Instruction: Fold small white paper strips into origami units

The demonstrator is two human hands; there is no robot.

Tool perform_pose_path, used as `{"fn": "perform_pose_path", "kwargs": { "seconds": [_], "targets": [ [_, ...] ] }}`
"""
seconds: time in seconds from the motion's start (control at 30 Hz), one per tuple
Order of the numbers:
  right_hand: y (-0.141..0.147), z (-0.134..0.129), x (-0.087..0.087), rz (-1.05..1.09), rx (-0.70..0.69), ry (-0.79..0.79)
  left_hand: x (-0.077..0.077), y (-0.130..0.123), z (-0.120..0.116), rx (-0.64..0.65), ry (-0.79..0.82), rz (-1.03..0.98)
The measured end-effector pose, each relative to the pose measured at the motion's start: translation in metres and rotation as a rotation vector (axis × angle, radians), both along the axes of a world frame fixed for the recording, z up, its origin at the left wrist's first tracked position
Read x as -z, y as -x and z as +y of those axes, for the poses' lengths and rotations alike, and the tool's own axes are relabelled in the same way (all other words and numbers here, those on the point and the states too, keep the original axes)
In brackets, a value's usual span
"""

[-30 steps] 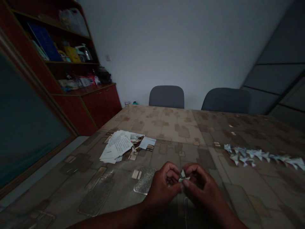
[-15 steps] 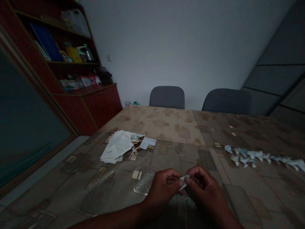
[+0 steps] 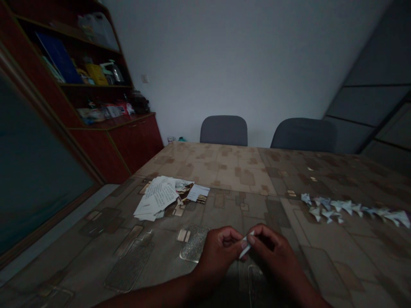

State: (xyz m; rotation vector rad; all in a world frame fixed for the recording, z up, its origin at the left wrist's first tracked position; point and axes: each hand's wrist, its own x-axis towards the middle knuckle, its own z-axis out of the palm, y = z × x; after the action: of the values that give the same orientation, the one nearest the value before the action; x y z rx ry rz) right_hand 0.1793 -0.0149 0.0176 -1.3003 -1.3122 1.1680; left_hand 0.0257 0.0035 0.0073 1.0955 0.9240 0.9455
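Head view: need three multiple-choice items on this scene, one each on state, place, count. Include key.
1. The white paper strip is: A) lying untouched B) pinched between the left hand and right hand C) held by the right hand alone
2. Where on the table is the row of folded paper pieces? A) left of the hands B) right of the hands C) at the far edge
3. How many grey chairs stand beyond the table? A) one B) three C) two

1: B, fingers of both hands meet on it.
2: B, it runs along the table's right side.
3: C, two chair backs show.
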Motion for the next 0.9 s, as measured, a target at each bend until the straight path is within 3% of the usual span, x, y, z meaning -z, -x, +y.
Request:
{"fn": "perform_pose_path", "kwargs": {
  "seconds": [0.27,0.5,0.7,0.9],
  "targets": [
    [0.002,-0.002,0.0,0.06,-0.019,-0.023,-0.008,0.002,0.003,-0.009,-0.005,0.013],
    [0.002,-0.002,0.004,0.082,-0.026,-0.046,-0.004,0.003,0.004,0.062,-0.002,-0.041],
    [0.001,-0.001,0.004,0.009,0.08,-0.082,-0.004,0.001,0.005,0.073,0.016,0.014],
    [-0.002,-0.001,-0.001,-0.137,0.048,-0.044,-0.012,0.009,0.013,0.026,-0.033,0.099]
  ]
}}
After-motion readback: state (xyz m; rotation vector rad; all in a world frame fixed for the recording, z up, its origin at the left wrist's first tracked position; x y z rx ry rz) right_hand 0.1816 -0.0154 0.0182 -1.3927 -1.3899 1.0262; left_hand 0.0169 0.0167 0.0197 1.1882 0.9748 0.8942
